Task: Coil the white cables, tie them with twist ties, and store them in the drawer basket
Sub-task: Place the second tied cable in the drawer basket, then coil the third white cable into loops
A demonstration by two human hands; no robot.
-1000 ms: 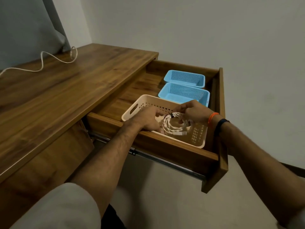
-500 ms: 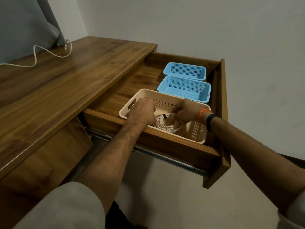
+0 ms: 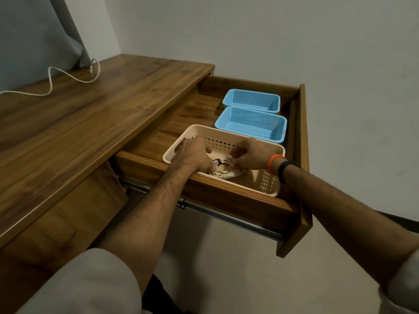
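One drawer stood pulled out from one wooden desk, and it held three baskets: one beige basket nearest the person and two blue baskets behind it, side by side toward the wall. One coiled white cable lay on the floor of the beige basket, with one dark twist tie at its left side. Both hands reached into that basket. The left hand hovered over the coil's left part, its fingers loosely curled and slightly apart, gripping nothing visible. The right hand had its fingertips down at the coil; whether they pinched it could not be told. A second white cable lay uncoiled on the desk, far left.
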